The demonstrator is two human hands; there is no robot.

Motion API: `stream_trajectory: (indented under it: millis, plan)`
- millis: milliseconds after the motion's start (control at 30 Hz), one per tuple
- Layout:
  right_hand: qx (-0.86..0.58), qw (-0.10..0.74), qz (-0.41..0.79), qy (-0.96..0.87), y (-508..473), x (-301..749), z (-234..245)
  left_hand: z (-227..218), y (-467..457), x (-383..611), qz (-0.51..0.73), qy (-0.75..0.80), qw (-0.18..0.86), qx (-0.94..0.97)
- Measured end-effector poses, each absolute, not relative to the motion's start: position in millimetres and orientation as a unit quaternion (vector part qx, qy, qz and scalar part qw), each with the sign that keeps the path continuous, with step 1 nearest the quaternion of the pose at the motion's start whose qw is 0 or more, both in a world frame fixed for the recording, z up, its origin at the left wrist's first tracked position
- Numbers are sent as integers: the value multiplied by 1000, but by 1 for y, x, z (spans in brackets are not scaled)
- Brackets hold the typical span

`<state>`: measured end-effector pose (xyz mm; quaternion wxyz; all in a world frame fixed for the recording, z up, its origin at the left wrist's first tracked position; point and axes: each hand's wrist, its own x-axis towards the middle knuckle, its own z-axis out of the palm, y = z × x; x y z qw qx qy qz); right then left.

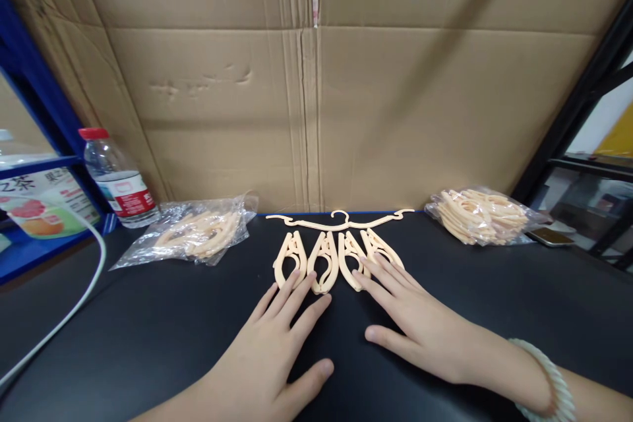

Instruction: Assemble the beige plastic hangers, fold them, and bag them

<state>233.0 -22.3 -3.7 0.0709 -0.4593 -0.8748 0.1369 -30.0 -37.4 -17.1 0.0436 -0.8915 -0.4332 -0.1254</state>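
Note:
Several folded cream plastic hangers stand side by side in a row on the black table (178, 316). My left hand (277, 343) lies spread, its fingertips at the lower ends of the leftmost folded hanger (279, 264) and the folded hanger beside it (323, 260). With fingers stretched out, my right hand (420, 316) touches the lower parts of the third folded hanger (346, 264) and the rightmost folded hanger (383, 247), partly covering them. Behind the row lies an unfolded hanger (316, 227), its hook toward the cardboard.
A clear bag of hangers (198, 231) lies at left, another bag of hangers (479, 216) at right beside a phone (551, 236). A red-capped bottle (121, 184) and white cable (93, 277) are at left. Cardboard (222, 112) walls the back.

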Motion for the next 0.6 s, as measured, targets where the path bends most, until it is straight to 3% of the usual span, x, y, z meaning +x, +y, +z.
stream_trajectory:
  millis: [600]
  plan:
    - [-457,105,88,-879,-24,231,-5,-8,-38,-28,-166,-396,9,-903]
